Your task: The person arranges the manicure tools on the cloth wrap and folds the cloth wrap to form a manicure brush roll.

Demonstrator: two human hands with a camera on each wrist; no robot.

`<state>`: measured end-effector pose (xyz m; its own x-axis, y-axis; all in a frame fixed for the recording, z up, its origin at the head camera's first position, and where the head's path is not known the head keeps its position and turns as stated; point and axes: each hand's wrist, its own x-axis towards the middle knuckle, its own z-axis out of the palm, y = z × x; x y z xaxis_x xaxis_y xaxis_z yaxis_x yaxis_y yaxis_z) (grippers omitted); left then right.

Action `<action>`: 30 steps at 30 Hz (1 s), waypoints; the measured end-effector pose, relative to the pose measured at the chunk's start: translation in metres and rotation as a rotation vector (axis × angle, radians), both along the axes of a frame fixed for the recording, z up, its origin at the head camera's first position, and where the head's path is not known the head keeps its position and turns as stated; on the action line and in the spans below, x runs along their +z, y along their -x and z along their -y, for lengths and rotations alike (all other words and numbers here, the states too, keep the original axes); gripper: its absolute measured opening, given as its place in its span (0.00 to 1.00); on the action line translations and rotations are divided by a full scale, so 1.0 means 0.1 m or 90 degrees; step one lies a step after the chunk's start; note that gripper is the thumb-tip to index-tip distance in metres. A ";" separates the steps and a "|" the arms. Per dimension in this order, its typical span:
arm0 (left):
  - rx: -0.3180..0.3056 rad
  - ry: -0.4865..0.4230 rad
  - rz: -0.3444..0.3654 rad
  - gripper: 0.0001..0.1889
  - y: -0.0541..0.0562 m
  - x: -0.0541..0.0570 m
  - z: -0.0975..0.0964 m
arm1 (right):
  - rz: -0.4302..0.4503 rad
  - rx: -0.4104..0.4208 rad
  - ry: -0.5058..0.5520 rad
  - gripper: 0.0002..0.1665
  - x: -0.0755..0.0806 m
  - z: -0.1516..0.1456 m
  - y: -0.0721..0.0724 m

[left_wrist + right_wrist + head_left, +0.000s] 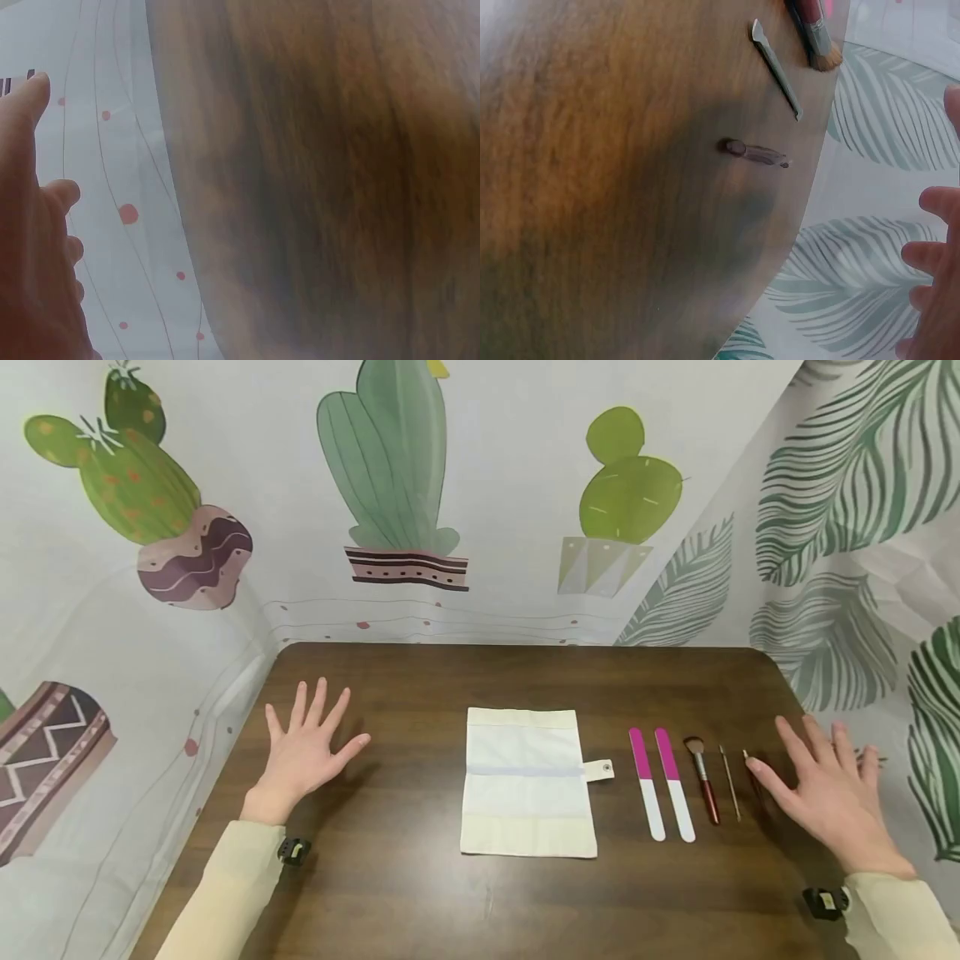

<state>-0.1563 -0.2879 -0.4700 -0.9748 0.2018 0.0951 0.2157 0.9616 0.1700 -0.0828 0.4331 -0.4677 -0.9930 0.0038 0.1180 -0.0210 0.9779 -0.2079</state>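
Nearest to my head feed, two pale sleeves (pixel 228 881) come up from the bottom edge, each with a small black device (pixel 294 850) at the wrist. From my remote seat I see the left hand (pixel 300 760) released, fingers fanned wide above the left side of the brown table (pixel 375 893). The right hand (pixel 832 793), likewise loose and spread, is at the right edge, its thumb overlapping a slim dark tool (pixel 757 787) in my line of sight. Leftward from that I count a thin metal tool (pixel 731 785), a brush (pixel 706 785) and two pink-and-white files (pixel 649 797), then a cream cloth wrap (pixel 525 837) opened flat mid-table, its snap tab (pixel 597 770) pointing right.

On my left wrist feed, the left hand's fingers extend at the left margin, beside shadowed wood.

On my right wrist feed, the right fingertips show at the right margin, apart from the slim dark tool lying on the wood.
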 end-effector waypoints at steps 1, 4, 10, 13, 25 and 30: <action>-0.002 0.000 0.001 0.47 0.00 -0.01 -0.01 | 0.000 0.002 0.000 0.53 0.00 0.00 0.00; -0.013 -0.004 -0.005 0.48 0.00 -0.04 -0.03 | -0.006 0.004 0.003 0.53 -0.02 0.02 0.00; -0.059 -0.033 -0.013 0.48 0.00 -0.10 -0.14 | -0.046 0.020 0.040 0.47 -0.07 0.09 0.01; -0.084 -0.047 -0.007 0.49 0.00 -0.13 -0.21 | -0.081 0.024 0.055 0.44 -0.08 0.14 0.03; -0.156 -0.184 0.082 0.47 -0.05 -0.09 -0.54 | -0.164 0.081 0.100 0.25 -0.05 0.44 0.10; -0.186 -0.211 0.099 0.42 -0.07 -0.11 -0.70 | -0.124 0.100 0.106 0.22 -0.02 0.58 0.14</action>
<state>-0.1495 -0.2175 -0.4813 -0.8892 0.4538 0.0582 0.4175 0.7528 0.5089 -0.0973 0.3748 -0.4694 -0.9414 -0.1130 0.3177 -0.2249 0.9124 -0.3420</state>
